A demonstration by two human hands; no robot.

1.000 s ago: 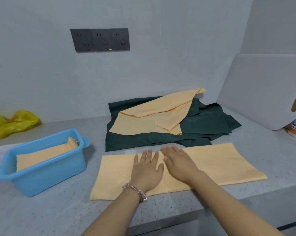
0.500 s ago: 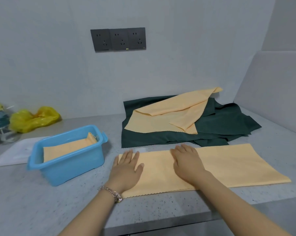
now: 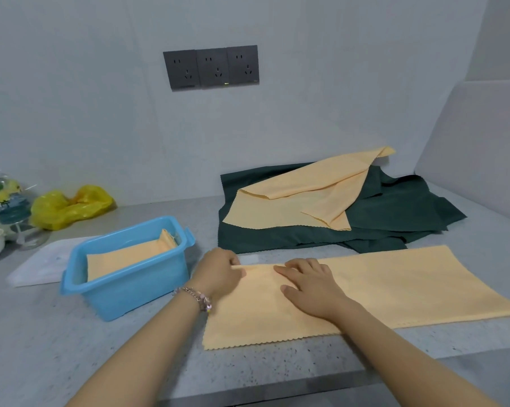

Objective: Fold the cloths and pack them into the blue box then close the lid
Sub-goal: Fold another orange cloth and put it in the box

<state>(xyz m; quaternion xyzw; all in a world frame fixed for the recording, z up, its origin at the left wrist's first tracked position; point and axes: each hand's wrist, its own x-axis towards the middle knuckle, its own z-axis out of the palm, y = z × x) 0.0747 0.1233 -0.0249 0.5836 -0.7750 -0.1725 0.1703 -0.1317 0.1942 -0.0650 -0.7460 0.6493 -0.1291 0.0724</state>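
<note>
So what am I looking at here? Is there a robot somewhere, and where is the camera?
No robot: these are a person's two bare hands, filmed by a camera worn on their head, looking forward and down. On the grey counter lies a long orange cloth, folded once. The left hand, with the bracelet, pinches the cloth's left end, while the right hand rests flat on it. Left of it stands the blue box, with a folded orange cloth already inside. Behind wait dark green cloths with another orange cloth on top. The white sheet beside the box may be its lid.
</note>
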